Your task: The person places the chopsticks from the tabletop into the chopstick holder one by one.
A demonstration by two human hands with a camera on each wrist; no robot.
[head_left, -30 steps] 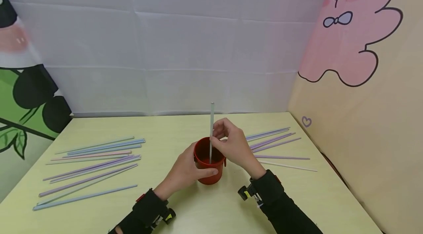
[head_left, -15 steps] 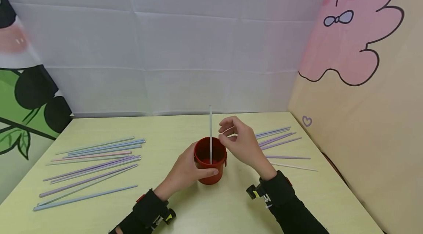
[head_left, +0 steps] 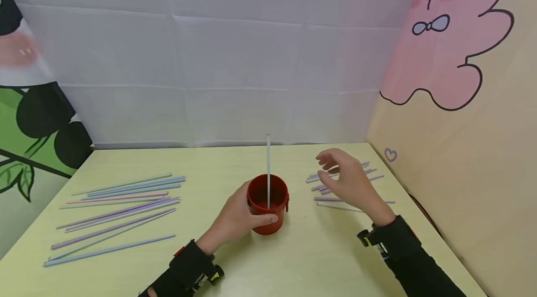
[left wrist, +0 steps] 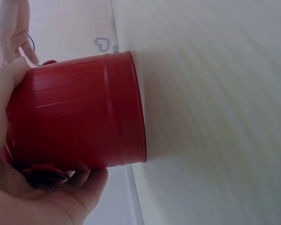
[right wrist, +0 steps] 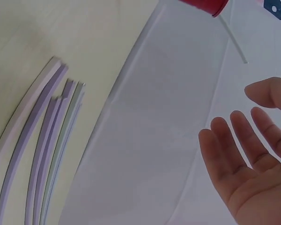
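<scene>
A red cup-like bucket [head_left: 268, 229] with small side lugs stands upright on the table. My left hand [head_left: 232, 215] grips it from the left, thumb across the front; in the left wrist view the fingers curl round the bucket [left wrist: 79, 112]. One pale straw-like stick [head_left: 268, 162] stands upright inside it, its top well above the rim. To the right, my right hand [head_left: 348, 180] hovers over the right-hand group of sticks, partly hiding them. Its fingers are relaxed and hold nothing, as the right wrist view of that hand [right wrist: 253, 173] shows. Purple sticks [right wrist: 37, 150] lie below it.
On the left of the table [head_left: 218, 162] lies a spread of blue, pink, green and purple sticks [head_left: 121, 215], roughly parallel. A grey-white cloth [head_left: 235, 54] hangs behind the table's back edge. A wall with a pink cartoon figure [head_left: 457, 54] rises at the right.
My right hand has let go of the pale stick, which stays standing in the bucket, and has moved right over the right-hand sticks. The left hand and bucket have stayed put.
</scene>
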